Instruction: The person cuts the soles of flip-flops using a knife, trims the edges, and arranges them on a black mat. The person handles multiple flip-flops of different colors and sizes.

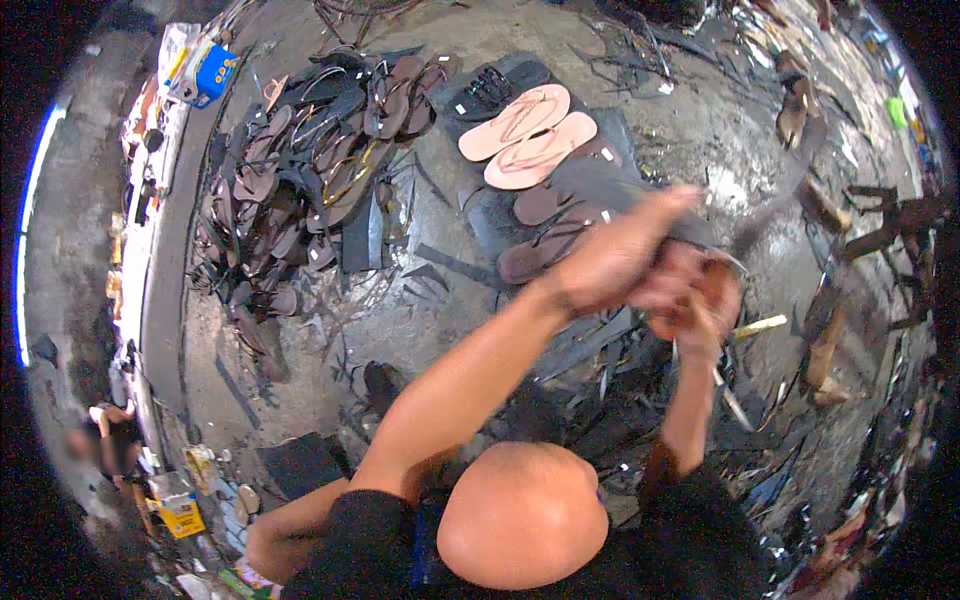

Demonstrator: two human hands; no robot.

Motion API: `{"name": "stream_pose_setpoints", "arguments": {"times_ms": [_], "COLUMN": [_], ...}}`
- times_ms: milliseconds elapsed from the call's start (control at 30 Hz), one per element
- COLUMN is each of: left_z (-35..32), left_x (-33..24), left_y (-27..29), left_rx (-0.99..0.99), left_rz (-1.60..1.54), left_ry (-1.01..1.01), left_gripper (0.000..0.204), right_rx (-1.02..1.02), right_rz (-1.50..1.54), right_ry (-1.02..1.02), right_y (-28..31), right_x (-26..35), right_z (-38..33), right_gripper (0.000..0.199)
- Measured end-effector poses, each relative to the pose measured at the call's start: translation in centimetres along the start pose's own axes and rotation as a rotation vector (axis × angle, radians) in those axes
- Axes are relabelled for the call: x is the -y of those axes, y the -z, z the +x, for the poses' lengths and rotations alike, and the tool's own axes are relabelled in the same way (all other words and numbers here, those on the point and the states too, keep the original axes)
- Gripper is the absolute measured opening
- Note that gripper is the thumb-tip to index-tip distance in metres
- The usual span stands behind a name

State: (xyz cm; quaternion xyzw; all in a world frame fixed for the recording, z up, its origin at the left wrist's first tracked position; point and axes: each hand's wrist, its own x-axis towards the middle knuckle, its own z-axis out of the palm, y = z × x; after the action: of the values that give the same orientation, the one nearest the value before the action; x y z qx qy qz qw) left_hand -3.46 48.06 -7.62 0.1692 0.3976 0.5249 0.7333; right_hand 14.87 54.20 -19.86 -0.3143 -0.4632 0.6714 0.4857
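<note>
Evidently mid-work: both hands are bunched on one brown sandal piece above the workshop floor.

From my remote seat, reading left to right: a heap of dark sandals point(300, 190) lies at ten o'clock and a pink flip-flop pair point(528, 136) at twelve. Just right of centre, the left hand point(612, 258) is folded over the top of the brown sandal piece point(716, 290). Blur hides whether it actually pinches the piece, so I cannot tell. The right hand point(690, 312) is curled tight around the piece from below. I judge the step to be pressing or twisting it by hand, and any next move calls for a steady lower grip. The piece looks tan-brown, small and blurred, held up off the floor. A pale stick point(760, 325) lies at three o'clock.
</note>
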Motion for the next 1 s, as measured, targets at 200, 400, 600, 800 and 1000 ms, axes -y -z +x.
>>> {"name": "stream_pose_setpoints", "arguments": {"times_ms": [200, 400, 600, 800, 1000], "left_z": [11.5, 9.8, -4.2, -23.2, -18.0], "left_x": [11.4, 17.5, 14.9, 12.6, 18.1], "left_y": [1.1, 10.4, 14.5, 16.4, 15.6], "left_rx": [0.020, -0.343, -0.225, -0.369, -0.767], "left_rz": [1.744, 2.185, 2.539, 2.410, 1.868], "left_ry": [-0.296, -0.135, -0.388, 0.165, -0.069], "left_gripper": [0.076, 0.056, 0.046, 0.044, 0.064], "right_rx": [-0.801, -0.529, -0.180, -0.004, 0.045], "right_rz": [-1.116, -0.449, -0.252, -0.462, -0.461], "right_ry": [0.214, -0.096, -0.425, -0.310, -0.435], "right_y": [18.1, 10.8, 1.3, -3.0, -9.7], "right_x": [7.8, 0.3, -7.6, -18.6, -18.4], "right_z": [-0.3, -3.5, -2.9, -6.5, -8.7], "right_gripper": [0.038, 0.027, 0.031, 0.037, 0.037]}}
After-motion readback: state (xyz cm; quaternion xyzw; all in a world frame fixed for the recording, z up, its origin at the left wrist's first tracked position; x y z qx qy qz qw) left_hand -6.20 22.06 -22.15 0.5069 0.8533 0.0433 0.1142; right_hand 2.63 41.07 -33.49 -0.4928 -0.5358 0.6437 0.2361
